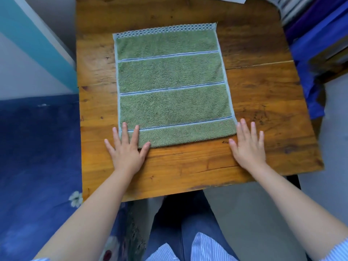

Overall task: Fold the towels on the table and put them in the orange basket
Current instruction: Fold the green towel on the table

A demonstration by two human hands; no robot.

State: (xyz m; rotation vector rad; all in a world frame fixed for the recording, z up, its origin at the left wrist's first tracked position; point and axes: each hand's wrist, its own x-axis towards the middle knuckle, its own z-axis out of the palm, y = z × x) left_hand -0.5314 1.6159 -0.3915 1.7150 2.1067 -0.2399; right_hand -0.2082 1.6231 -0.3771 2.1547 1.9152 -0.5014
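Green towel (172, 85) flat on table (263, 91), left hand (126, 149) spread on its near corner — right hand (248, 147) spread beside

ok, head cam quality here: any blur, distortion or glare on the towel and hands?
Head view: wide-angle bending curves the table edges; the green towel is fairly sharp, pile visible; left hand and right hand are slightly soft; corners smear, worst at top right; lighting is soft and even, faint sheen on wood, no hard glare.
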